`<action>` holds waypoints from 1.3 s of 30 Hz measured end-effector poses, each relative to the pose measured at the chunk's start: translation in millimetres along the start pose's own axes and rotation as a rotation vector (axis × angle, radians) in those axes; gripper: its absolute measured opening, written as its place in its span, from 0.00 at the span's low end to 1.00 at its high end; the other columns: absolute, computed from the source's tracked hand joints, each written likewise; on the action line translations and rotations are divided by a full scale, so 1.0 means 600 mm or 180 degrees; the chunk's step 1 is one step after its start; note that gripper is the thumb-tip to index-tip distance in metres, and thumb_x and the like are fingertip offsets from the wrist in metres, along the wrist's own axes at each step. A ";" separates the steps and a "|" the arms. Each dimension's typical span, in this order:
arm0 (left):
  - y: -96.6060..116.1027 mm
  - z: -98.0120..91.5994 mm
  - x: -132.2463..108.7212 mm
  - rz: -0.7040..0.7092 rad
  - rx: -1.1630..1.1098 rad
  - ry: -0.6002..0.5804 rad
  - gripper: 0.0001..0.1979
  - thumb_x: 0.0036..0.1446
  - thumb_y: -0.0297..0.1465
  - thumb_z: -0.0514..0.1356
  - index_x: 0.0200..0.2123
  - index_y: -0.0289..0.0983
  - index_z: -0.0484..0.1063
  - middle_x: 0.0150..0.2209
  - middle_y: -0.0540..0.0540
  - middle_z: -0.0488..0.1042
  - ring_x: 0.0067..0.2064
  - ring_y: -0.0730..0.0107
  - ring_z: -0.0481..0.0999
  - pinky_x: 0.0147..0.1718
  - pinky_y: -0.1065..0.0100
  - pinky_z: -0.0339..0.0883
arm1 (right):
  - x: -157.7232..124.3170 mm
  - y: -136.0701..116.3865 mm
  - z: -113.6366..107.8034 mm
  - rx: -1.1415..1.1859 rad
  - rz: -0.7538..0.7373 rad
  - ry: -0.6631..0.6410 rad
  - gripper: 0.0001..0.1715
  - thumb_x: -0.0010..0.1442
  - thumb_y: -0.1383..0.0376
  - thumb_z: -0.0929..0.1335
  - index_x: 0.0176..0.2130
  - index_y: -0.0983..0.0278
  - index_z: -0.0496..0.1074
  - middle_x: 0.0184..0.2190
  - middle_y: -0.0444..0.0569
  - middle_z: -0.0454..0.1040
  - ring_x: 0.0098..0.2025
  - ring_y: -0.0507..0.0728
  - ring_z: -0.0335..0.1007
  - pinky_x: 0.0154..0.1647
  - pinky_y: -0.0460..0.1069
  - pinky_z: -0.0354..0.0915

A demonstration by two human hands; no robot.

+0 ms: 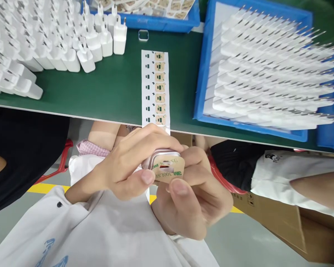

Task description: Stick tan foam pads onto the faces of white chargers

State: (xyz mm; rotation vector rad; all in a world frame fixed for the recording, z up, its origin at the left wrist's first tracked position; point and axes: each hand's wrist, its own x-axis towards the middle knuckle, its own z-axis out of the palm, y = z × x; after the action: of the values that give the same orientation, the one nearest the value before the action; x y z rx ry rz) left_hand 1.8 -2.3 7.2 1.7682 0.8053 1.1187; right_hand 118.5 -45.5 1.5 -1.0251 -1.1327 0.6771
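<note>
My left hand (133,159) is wrapped round a white charger (147,163), its end face turned toward me. Over that end lies a tan adhesive sticker (167,171) with green 3M print and small cut-outs. The thumb and fingers of my right hand (193,189) pinch the sticker's right edge. Whether the sticker is fully pressed onto the charger I cannot tell. Just beyond my hands, a white sheet of stickers (151,87) hangs slightly over the table's near edge, with a column of tan stickers on its right side.
Many white plug chargers (71,59) stand on the green table (111,89) at left. A blue tray (199,92) packed with chargers, pins outward, is at right. Behind are a blue bin (167,26) of parts and a small clear frame (143,35). Co-workers sit on both sides.
</note>
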 end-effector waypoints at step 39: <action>-0.085 0.042 0.003 -0.0099 -0.0293 0.0542 0.27 0.74 0.45 0.42 0.42 0.40 0.78 0.40 0.43 0.79 0.41 0.61 0.78 0.44 0.58 0.71 | 0.011 0.072 -0.030 -0.1071 0.0729 -0.0201 0.22 0.63 0.49 0.70 0.31 0.59 0.60 0.24 0.37 0.58 0.25 0.50 0.54 0.25 0.47 0.53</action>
State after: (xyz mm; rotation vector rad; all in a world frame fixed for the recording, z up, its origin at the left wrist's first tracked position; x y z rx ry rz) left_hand 22.5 12.3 -44.0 1.5951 0.8655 1.2780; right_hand 140.0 -27.8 -36.4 -1.4443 -1.2209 0.7175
